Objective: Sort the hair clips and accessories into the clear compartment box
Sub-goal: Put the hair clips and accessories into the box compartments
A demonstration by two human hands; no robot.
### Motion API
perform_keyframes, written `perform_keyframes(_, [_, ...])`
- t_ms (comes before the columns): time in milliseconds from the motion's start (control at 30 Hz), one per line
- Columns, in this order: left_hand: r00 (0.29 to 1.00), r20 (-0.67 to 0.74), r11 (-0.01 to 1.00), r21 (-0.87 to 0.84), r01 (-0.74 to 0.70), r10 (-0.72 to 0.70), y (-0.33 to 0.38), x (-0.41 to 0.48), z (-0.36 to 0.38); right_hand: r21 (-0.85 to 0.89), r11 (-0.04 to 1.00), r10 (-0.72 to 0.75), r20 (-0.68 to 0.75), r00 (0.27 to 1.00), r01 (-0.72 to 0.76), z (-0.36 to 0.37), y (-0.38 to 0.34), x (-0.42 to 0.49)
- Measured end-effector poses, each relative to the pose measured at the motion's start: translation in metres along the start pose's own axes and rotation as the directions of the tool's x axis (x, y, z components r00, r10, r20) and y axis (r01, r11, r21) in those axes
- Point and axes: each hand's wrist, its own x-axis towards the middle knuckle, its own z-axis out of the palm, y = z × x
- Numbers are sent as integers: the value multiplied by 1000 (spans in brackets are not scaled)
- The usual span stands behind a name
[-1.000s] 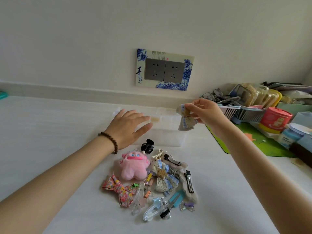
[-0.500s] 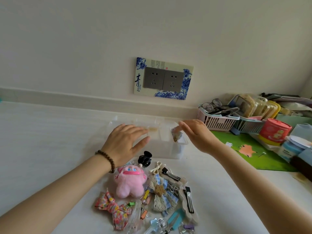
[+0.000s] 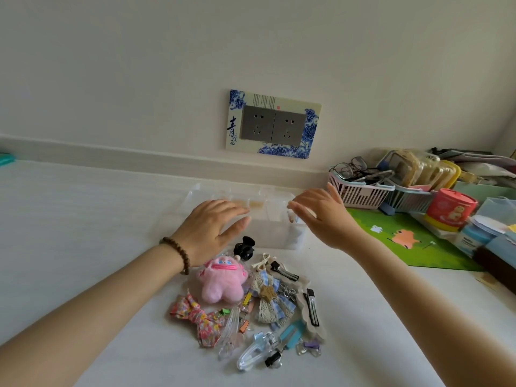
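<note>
The clear compartment box (image 3: 275, 241) stands on the white table, near the wall. My left hand (image 3: 210, 230) lies flat against its left front, fingers spread, holding nothing. My right hand (image 3: 325, 216) hovers over the box's right end, fingers apart and empty. A beige fabric piece (image 3: 292, 217) shows inside the right compartment. In front of the box lies a pile: a pink plush charm (image 3: 222, 280), a black claw clip (image 3: 244, 248), a floral bow (image 3: 199, 317), a lace bow with a star (image 3: 269, 298), black snap clips (image 3: 312, 310) and clear clips (image 3: 255, 356).
At the right stand a pink basket (image 3: 360, 191) with glasses, a red tin (image 3: 449, 209), stacked containers and a green mat (image 3: 405, 241). A socket plate (image 3: 272, 124) hangs on the wall behind the box. A teal object (image 3: 5, 159) sits at the far left edge.
My right hand carried the beige fabric accessory down to the box's right compartment, let it go, and has lifted slightly with fingers open. My left hand stayed on the box.
</note>
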Motion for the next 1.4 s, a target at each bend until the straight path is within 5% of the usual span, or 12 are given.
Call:
perform_keyframes(67, [999, 36, 999, -37, 4, -3, 2, -10, 1, 260, 966, 7, -53, 999, 7, -7, -13, -15])
perform_keyframes(167, [999, 35, 996, -83, -26, 29, 6, -24, 0, 533, 844, -38, 161, 986, -55, -8, -37, -40])
perform_keyframes(300, [984, 23, 979, -108, -172, 175, 22, -32, -2, 462, 883, -106, 365, 925, -82, 4, -49, -55])
perform_keyframes(500, [968, 230, 976, -211, -52, 102, 28, -36, 10, 297, 954, -91, 423, 901, -43, 8, -56, -62])
perform_keyframes(800, [974, 225, 960, -279, 34, 31, 30, -36, 6, 464, 876, -32, 327, 945, -132, 15, -56, -65])
perform_keyframes(933, [986, 151, 797, -584, 150, -75, 36, -35, -1, 723, 671, -33, 250, 968, -164, 11, -56, -64])
perform_keyframes(1000, [995, 30, 759, -643, 96, -100, 35, -30, -2, 818, 550, -12, 210, 978, -169, 8, -58, -63])
perform_keyframes(1133, [989, -81, 662, -749, 22, -125, 41, -14, -7, 868, 485, 38, 99, 994, -105, 1, -59, -53])
perform_keyframes(1267, [976, -165, 741, -671, -7, -141, 32, 12, -12, 902, 414, 214, 35, 976, -123, -9, -39, -32])
perform_keyframes(1400, [947, -259, 903, -424, 67, -191, -1, 19, -7, 904, 359, 557, -7, 831, -233, -10, -8, -8])
